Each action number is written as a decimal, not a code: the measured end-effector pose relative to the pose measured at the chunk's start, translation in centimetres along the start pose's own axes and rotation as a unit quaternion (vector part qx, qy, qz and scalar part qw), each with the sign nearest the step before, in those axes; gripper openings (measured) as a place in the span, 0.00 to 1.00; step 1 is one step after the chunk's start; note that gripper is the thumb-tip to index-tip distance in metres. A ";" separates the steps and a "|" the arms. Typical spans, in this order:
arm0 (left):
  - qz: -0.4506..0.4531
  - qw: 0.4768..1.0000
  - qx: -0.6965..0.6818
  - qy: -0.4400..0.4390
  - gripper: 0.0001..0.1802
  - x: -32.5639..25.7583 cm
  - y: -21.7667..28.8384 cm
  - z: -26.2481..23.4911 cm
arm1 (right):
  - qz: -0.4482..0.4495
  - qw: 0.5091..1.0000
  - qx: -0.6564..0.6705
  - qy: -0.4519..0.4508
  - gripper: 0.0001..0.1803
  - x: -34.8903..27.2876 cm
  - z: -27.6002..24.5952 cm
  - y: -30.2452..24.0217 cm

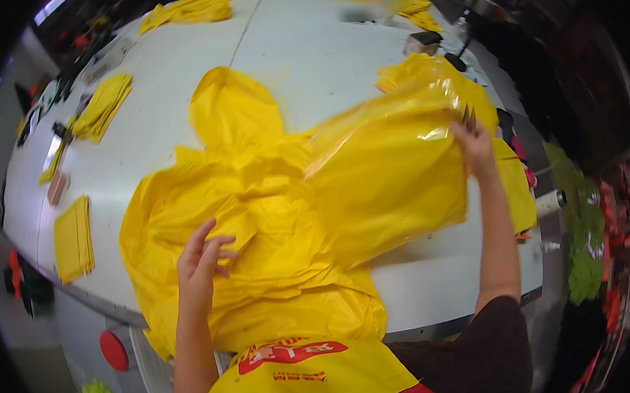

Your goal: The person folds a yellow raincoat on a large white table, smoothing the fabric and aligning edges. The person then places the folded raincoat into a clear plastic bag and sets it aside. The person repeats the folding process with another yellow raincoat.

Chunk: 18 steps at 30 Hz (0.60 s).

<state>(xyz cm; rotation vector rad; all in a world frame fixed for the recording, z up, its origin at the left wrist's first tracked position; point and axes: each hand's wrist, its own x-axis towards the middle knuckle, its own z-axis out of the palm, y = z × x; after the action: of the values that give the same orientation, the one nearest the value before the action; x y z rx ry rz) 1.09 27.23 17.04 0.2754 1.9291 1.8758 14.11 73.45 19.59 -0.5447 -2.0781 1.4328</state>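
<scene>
A yellow hooded garment (257, 200), like a raincoat, lies spread and wrinkled over the white table in front of me, its hood pointing away. Over its left part hovers my left hand (204, 261), fingers apart and nothing in them. My right hand (478, 150) is closed at the right edge of a shiny yellow piece (393, 169), which is raised at a slant over the garment's right side. That piece looks glossy, perhaps from clear plastic; I cannot tell. Two dark pointed tips, like those of thread snips (469, 117), stick up from the right hand.
Folded yellow pieces (74, 239) lie at the table's left, with more yellow cloth (104, 107) farther up. Yellow fabric (515, 182) is piled at the right edge, near a white bottle (549, 203). A small box (422, 41) stands at the far right.
</scene>
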 end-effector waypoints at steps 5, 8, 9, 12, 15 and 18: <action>-0.013 0.999 0.014 -0.028 0.21 0.5 -2.6 -0.8 | -0.426 0.798 -0.416 0.098 0.14 7.7 -5.9 -5.7; -0.052 0.997 0.020 -0.048 0.22 0.6 -3.0 -0.6 | -0.370 0.758 -0.535 0.051 0.16 8.5 -4.8 -4.2; -0.066 0.995 0.018 -0.067 0.22 0.6 -3.1 -0.4 | -0.364 0.745 -0.558 0.041 0.16 8.9 -4.8 -2.6; -0.084 0.990 0.007 -0.109 0.22 0.1 -4.1 0.5 | -0.341 0.689 -0.639 0.007 0.17 10.0 -5.3 4.8; -0.094 0.984 0.015 -0.151 0.22 -0.8 -5.0 1.1 | -0.188 0.711 -0.676 -0.049 0.16 9.6 -5.1 12.3; -0.099 0.977 0.025 -0.186 0.22 -1.6 -6.2 1.3 | -0.032 0.763 -0.632 -0.130 0.11 7.3 -2.4 15.6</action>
<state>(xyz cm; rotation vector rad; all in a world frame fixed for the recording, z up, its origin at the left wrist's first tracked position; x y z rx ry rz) 4.07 27.35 11.19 0.4040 1.6827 1.5236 10.43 85.06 7.18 -0.7408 -3.0480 -0.2023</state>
